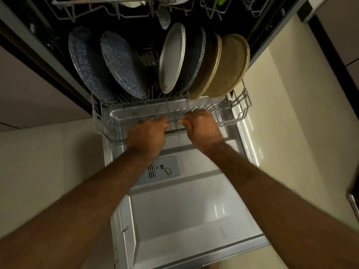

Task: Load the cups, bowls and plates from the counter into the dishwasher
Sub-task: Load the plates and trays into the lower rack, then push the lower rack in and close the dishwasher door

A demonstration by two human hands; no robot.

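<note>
I've got L hand (147, 134) & R hand (201, 127) side by side on the rack (242, 111) front rail, fingers curled round its wire, plates (171, 59) upright behind.

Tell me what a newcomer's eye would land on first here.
The left hand and right hand grip the front rim of the lower rack at centre frame, above the open dishwasher door. Behind them plates stand on edge: two blue speckled plates at left, a grey plate in the middle, tan plates at right.
</note>
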